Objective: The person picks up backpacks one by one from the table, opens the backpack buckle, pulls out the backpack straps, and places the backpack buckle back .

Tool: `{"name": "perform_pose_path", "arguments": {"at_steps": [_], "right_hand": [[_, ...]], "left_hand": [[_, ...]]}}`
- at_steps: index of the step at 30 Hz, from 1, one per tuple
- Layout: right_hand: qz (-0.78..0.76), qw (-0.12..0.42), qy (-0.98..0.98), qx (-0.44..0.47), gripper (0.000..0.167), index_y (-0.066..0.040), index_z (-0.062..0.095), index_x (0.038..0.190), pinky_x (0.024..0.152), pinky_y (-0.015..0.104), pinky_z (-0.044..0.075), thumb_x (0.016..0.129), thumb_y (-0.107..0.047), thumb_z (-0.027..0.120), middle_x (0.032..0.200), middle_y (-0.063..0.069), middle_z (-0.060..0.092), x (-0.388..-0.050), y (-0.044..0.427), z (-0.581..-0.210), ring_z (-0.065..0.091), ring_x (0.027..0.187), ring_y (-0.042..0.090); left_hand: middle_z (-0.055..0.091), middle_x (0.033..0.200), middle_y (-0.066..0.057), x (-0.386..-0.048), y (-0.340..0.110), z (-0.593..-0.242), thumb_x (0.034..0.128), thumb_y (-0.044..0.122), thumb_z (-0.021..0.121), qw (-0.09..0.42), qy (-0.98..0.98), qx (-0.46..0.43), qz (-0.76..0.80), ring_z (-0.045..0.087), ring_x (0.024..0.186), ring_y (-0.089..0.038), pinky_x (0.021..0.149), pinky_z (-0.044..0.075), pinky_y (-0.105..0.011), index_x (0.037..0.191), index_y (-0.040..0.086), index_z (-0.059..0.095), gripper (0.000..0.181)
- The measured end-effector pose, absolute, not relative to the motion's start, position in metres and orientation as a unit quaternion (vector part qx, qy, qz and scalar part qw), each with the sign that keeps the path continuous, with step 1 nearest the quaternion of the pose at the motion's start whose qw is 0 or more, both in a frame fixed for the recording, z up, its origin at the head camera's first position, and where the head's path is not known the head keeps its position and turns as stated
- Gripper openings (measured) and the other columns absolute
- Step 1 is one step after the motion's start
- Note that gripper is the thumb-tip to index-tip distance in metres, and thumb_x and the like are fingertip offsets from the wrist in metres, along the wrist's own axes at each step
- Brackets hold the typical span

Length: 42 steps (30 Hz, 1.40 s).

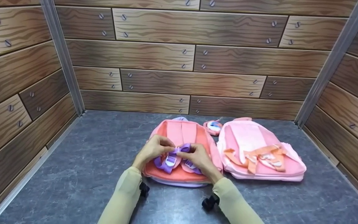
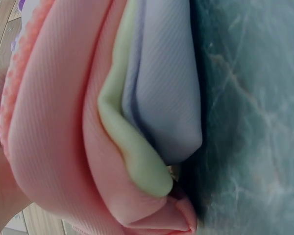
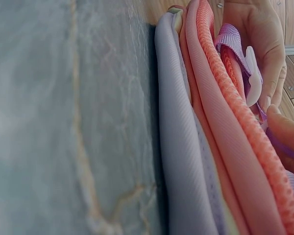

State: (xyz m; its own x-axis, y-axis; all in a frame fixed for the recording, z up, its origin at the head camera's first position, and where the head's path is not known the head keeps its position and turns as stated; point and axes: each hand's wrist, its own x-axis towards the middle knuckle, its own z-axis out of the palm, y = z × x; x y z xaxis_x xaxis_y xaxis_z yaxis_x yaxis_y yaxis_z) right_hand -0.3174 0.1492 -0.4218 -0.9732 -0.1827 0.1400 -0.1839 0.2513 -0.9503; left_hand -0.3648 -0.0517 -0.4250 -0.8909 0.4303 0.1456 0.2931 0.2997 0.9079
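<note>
A coral backpack [image 1: 182,177] lies with its back panel and shoulder straps facing up. Above it, my left hand [image 1: 155,147] pinches a purple webbing strap [image 1: 184,147] between thumb and fingers. The same strap is held by my right hand [image 1: 200,156], pinching close beside the left. A white buckle [image 1: 170,161] sits on the purple webbing under the left hand. In the right wrist view, a white buckle [image 3: 254,78] stands near the left hand's fingers. The left wrist view mostly shows the bag's coral, green and lavender side layers [image 2: 166,88].
A light pink backpack [image 1: 250,129] with orange straps [image 1: 253,159] lies against the coral one's right side. Behind and between them is a small round pouch [image 1: 213,127]. Wood-patterned walls [image 1: 191,56] enclose the dark grey marbled tabletop [image 1: 73,174].
</note>
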Motion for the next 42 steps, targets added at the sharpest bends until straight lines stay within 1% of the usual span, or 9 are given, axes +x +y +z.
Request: {"name": "perform_pose_path", "arguments": {"at_steps": [3,6,10,17,24,30,36,39,42], "right_hand": [[0.603,0.003,-0.789,0.117,0.026,0.003,0.072,0.104,0.070,0.024,0.051,0.082,-0.011,0.077,0.089,0.007,0.074,-0.317,0.148,-0.422,0.061,0.072,0.008],[0.604,0.006,-0.788,0.118,0.026,0.004,0.072,0.104,0.068,0.021,0.050,0.082,-0.010,0.077,0.089,0.007,0.074,-0.318,0.148,-0.422,0.061,0.072,0.007],[0.604,0.007,-0.788,0.116,0.026,0.004,0.072,0.103,0.067,0.020,0.050,0.082,-0.010,0.078,0.089,0.007,0.074,-0.317,0.148,-0.422,0.060,0.071,0.006],[0.602,0.008,-0.791,0.112,0.025,0.005,0.072,0.101,0.067,0.022,0.051,0.081,-0.009,0.078,0.087,0.005,0.073,-0.317,0.148,-0.422,0.060,0.070,0.006],[0.598,0.010,-0.794,0.109,0.026,0.004,0.072,0.101,0.067,0.026,0.053,0.079,-0.010,0.080,0.087,0.007,0.074,-0.316,0.147,-0.422,0.062,0.068,0.007],[0.594,0.012,-0.796,0.113,0.027,0.004,0.073,0.101,0.069,0.027,0.054,0.080,-0.010,0.079,0.089,0.009,0.075,-0.315,0.146,-0.420,0.062,0.069,0.007],[0.598,0.014,-0.793,0.112,0.024,0.005,0.072,0.098,0.064,0.024,0.051,0.080,-0.009,0.079,0.081,0.005,0.072,-0.315,0.146,-0.421,0.059,0.065,0.006],[0.601,0.014,-0.792,0.108,0.025,0.005,0.072,0.099,0.064,0.024,0.052,0.079,-0.008,0.079,0.082,0.005,0.073,-0.316,0.146,-0.422,0.060,0.066,0.006],[0.604,0.012,-0.790,0.106,0.026,0.005,0.072,0.100,0.066,0.025,0.053,0.079,-0.007,0.080,0.084,0.006,0.073,-0.316,0.146,-0.422,0.061,0.068,0.007]], "left_hand": [[0.068,0.079,-0.003,-0.366,-0.054,-0.426,0.0873,0.004,0.069,0.059,0.799,0.224,0.555,0.052,0.060,-0.010,0.053,0.042,-0.021,0.094,-0.001,0.074,0.010],[0.066,0.074,-0.001,-0.367,-0.054,-0.427,0.0855,0.003,0.071,0.052,0.796,0.227,0.558,0.052,0.061,-0.011,0.054,0.041,-0.022,0.093,-0.004,0.073,0.011],[0.065,0.072,-0.001,-0.368,-0.053,-0.428,0.0853,0.002,0.070,0.049,0.796,0.229,0.559,0.050,0.058,-0.010,0.052,0.041,-0.021,0.092,-0.003,0.073,0.009],[0.069,0.077,0.000,-0.366,-0.047,-0.428,0.0862,0.004,0.070,0.025,0.819,0.222,0.529,0.051,0.055,-0.008,0.050,0.041,-0.019,0.089,0.003,0.075,0.006],[0.068,0.076,-0.001,-0.365,-0.046,-0.430,0.0866,0.004,0.070,0.040,0.805,0.228,0.546,0.047,0.049,-0.006,0.044,0.039,-0.019,0.090,0.000,0.074,0.007],[0.070,0.080,-0.005,-0.365,-0.049,-0.430,0.0864,0.005,0.071,0.044,0.804,0.236,0.544,0.052,0.058,-0.009,0.050,0.042,-0.020,0.090,0.000,0.074,0.008],[0.071,0.080,-0.004,-0.365,-0.048,-0.430,0.0854,0.004,0.071,0.042,0.807,0.235,0.540,0.053,0.060,-0.008,0.051,0.043,-0.020,0.091,-0.001,0.074,0.008],[0.071,0.081,-0.005,-0.364,-0.046,-0.430,0.0850,0.004,0.071,0.036,0.808,0.232,0.539,0.053,0.058,-0.007,0.051,0.043,-0.019,0.090,0.000,0.074,0.007],[0.072,0.082,-0.006,-0.364,-0.042,-0.430,0.0848,0.004,0.072,0.031,0.811,0.235,0.535,0.055,0.060,-0.004,0.056,0.045,-0.018,0.089,0.001,0.074,0.006]]}}
